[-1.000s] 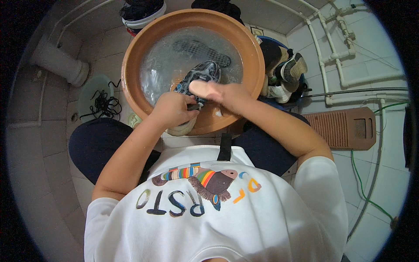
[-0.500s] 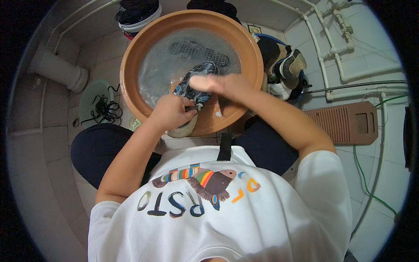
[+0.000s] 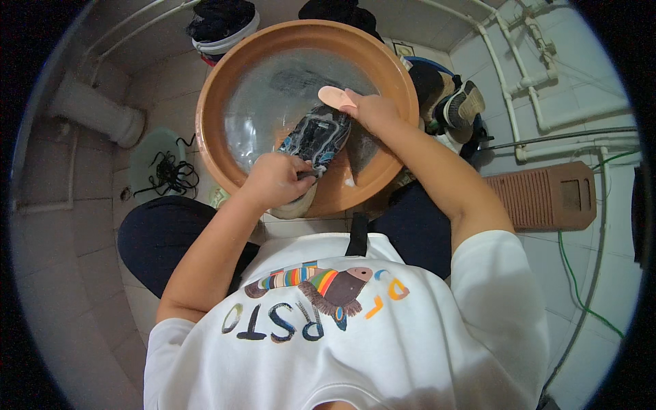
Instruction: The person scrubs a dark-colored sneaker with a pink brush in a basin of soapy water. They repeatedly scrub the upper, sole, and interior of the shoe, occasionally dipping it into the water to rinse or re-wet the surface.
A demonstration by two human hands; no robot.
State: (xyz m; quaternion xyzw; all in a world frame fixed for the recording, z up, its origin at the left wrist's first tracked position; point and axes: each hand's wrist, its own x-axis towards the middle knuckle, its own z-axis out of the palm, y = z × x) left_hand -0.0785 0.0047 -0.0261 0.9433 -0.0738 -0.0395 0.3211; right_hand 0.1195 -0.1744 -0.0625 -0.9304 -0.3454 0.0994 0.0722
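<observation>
My left hand (image 3: 277,179) is closed on the near end of a dark shoe (image 3: 316,137) with blue and white patterning, wet with suds. The shoe lies tilted over the near side of a round orange-brown basin (image 3: 206,130), its pale end towards me. Closed round a peach-coloured scrubbing brush (image 3: 335,97), my right hand (image 3: 376,113) is just past the shoe's far end. The brush's smooth oval back faces up; its bristles are hidden. Under the cloudy water (image 3: 249,109) a dark, shoe-sole shape shows blurred.
Black laces (image 3: 167,174) hang in a pale green bowl (image 3: 147,145) at left. More shoes (image 3: 459,109) are piled right of the basin. A brown washboard (image 3: 543,197) lies farther right, near white pipes (image 3: 509,113). Dark items fill a white container (image 3: 222,42) at the back.
My right hand has moved away from the shoe's middle, to the right and farther off, and the brush now shows sharply. My left hand keeps its hold. The whole view has shifted slightly.
</observation>
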